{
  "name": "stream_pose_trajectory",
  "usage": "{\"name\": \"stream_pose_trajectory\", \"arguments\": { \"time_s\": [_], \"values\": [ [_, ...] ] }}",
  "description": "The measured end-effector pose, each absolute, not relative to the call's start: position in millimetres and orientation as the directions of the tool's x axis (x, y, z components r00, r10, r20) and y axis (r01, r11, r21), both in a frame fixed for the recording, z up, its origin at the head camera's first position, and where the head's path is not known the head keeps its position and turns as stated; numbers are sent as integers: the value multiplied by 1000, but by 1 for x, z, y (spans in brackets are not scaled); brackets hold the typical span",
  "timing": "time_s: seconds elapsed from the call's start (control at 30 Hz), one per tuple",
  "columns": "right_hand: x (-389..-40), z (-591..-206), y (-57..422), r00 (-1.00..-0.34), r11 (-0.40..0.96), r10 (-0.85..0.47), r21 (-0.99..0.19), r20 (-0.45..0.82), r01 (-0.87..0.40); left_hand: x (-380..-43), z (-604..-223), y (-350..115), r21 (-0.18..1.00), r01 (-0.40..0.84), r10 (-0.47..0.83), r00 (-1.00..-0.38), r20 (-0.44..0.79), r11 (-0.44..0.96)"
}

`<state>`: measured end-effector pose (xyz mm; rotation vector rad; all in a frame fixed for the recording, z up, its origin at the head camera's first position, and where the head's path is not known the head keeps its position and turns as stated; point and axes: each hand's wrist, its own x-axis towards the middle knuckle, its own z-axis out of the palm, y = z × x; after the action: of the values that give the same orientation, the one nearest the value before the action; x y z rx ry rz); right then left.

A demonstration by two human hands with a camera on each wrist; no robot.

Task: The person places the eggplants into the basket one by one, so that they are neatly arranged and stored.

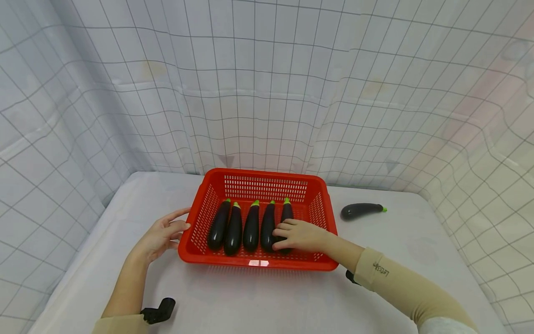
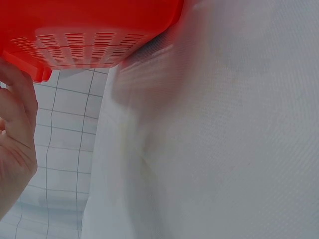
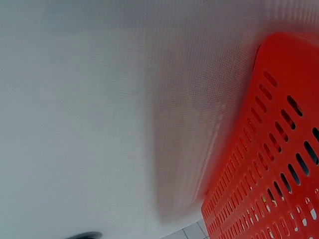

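Five dark purple eggplants lie side by side in a red plastic basket, green stem ends pointing away. Over the rightmost eggplant is my right hand, its fingers curled across the lower part and covering much of it. Next to that one, another eggplant lies close by the fingertips. My left hand is at the basket's left side, fingers loosely bent and fingertips at the rim. The left wrist view shows this hand beside the red rim; in the right wrist view the basket wall hides the right hand.
One more eggplant lies on the white table to the right of the basket, stem pointing right. White grid-patterned curtains hang behind and along both sides of the table.
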<state>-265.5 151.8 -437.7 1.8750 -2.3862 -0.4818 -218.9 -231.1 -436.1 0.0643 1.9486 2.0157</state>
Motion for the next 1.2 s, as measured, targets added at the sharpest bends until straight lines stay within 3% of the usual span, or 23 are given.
{"name": "stream_pose_trajectory", "arguments": {
  "time_s": [0.63,1.2],
  "values": [
    [-266,-441,150,-236,195,-962,267,-134,-944,-220,-439,-233,977,-214,257,-944,-205,-6],
    [-264,-440,148,-270,207,-946,309,-177,-928,-220,-440,-233,977,-215,252,-944,-211,10]
  ]
}}
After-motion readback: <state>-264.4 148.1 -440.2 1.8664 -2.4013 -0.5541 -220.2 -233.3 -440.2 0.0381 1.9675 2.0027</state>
